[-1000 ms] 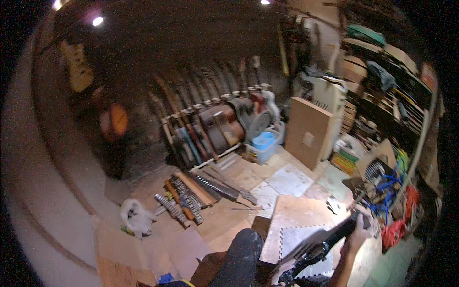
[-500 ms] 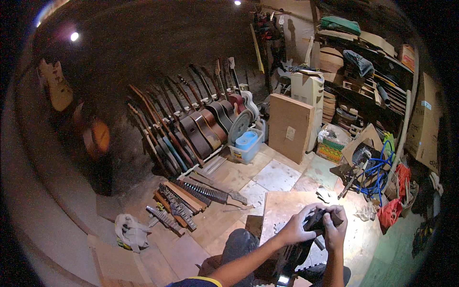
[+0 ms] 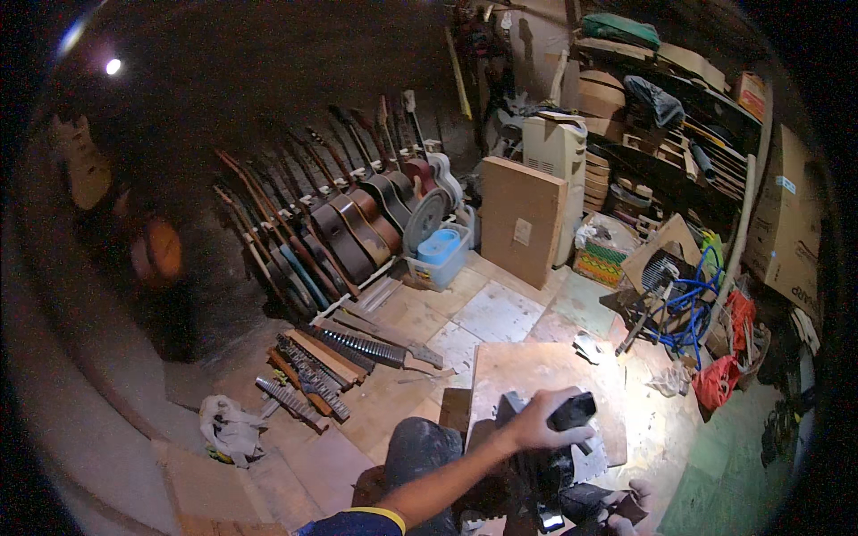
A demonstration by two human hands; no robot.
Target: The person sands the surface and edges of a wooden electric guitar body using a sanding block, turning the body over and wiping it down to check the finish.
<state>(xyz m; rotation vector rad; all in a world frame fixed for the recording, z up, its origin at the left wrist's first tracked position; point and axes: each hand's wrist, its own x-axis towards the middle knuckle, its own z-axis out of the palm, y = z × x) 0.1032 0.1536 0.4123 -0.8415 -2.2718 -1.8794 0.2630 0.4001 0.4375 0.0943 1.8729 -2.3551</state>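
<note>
My left hand [image 3: 547, 427] grips the upper end of a long black piece [image 3: 547, 496], possibly an instrument neck, with a black block-like end [image 3: 573, 409] at my fingers. The piece slants down between my knees [image 3: 422, 448], over a pale board [image 3: 500, 366] and a white mat with a toothed edge [image 3: 590, 460]. Low at the right, my right hand [image 3: 629, 507] has its fingers curled round a small dull brownish item that I cannot make out.
Guitars [image 3: 353, 232] stand racked at the back, beside a plastic tub [image 3: 434, 266] and leaning panel [image 3: 518, 219]. Loose necks [image 3: 308, 375] and a white bag [image 3: 228, 426] lie at left. Right are crowded shelves [image 3: 670, 134], blue hose [image 3: 697, 317] and red bags [image 3: 724, 384].
My hands, together on the black piece half a second ago, are now apart: the right has dropped down and rightward, while the left stays on the piece.
</note>
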